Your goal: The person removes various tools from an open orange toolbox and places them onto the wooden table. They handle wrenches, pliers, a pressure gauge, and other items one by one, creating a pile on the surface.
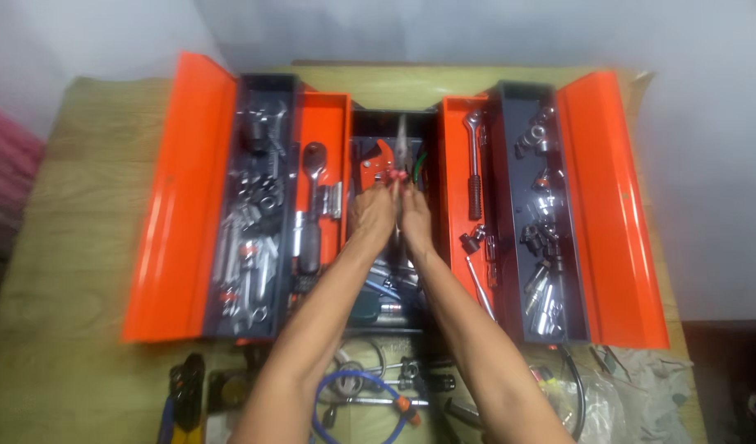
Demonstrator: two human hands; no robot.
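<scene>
An orange cantilever toolbox [176, 205] lies fully opened on a wooden table. Both my hands reach into its dark centre compartment [369, 131]. My left hand [369, 215] and my right hand [415, 218] are pressed side by side, each closed on a handle of a pair of long-nose pliers [401, 144] whose metal jaws point away from me. Just left of the pliers lies an orange cutter [378, 160]. My forearms hide much of the compartment's near half.
Left trays hold sockets [250, 238] and a ratchet [314, 205]. Right trays carry another ratchet [475, 164] and more sockets [542, 238]. Near the table's front edge lie yellow-handled pliers [184, 403], a blue cable [357, 390], loose tools and plastic bags [633, 386].
</scene>
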